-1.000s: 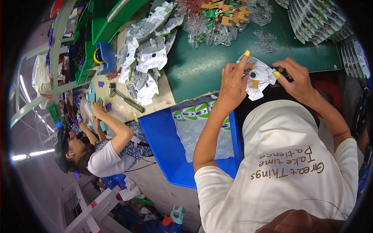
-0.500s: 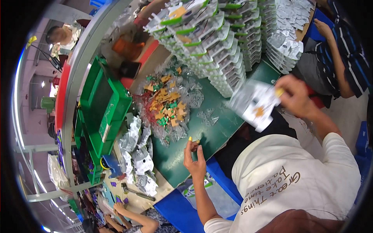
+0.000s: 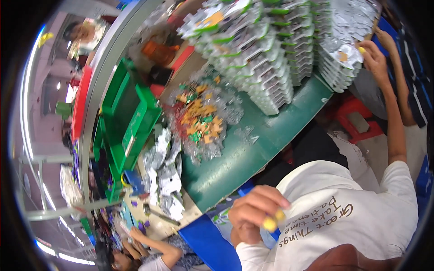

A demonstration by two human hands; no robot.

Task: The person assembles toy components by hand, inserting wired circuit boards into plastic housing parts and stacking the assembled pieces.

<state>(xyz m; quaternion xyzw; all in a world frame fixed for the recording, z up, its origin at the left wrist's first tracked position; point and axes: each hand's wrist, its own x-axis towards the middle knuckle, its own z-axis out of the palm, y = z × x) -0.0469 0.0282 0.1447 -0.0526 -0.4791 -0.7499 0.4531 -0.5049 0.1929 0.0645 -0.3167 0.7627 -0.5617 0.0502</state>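
My right hand (image 3: 374,61), with a yellow finger cover, reaches out at the far right. Its fingers are closed at the edge of a white-silver moulded part (image 3: 350,58) bearing an orange patch. That part lies on top of a short stack of nested parts (image 3: 333,77). My left hand (image 3: 258,210) is raised in front of my white shirt, its fingers curled in and slightly blurred. Yellow covers sit on two of its fingertips, close together; nothing shows between them. On the green table (image 3: 266,140) lies a pile of orange and green small pieces (image 3: 201,119) amid clear plastic bits.
Tall stacks of white parts with green edges (image 3: 253,58) rise at the table's back. Green bins (image 3: 131,117) and crumpled silver parts (image 3: 167,178) are at left. A hammer-like tool (image 3: 160,214) lies near a blue bin (image 3: 208,241). Co-workers sit at the right and lower left.
My right hand has carried the part with the orange patch up and right onto the short stack. My left hand has drawn back from the table toward me, and its fingers have curled.
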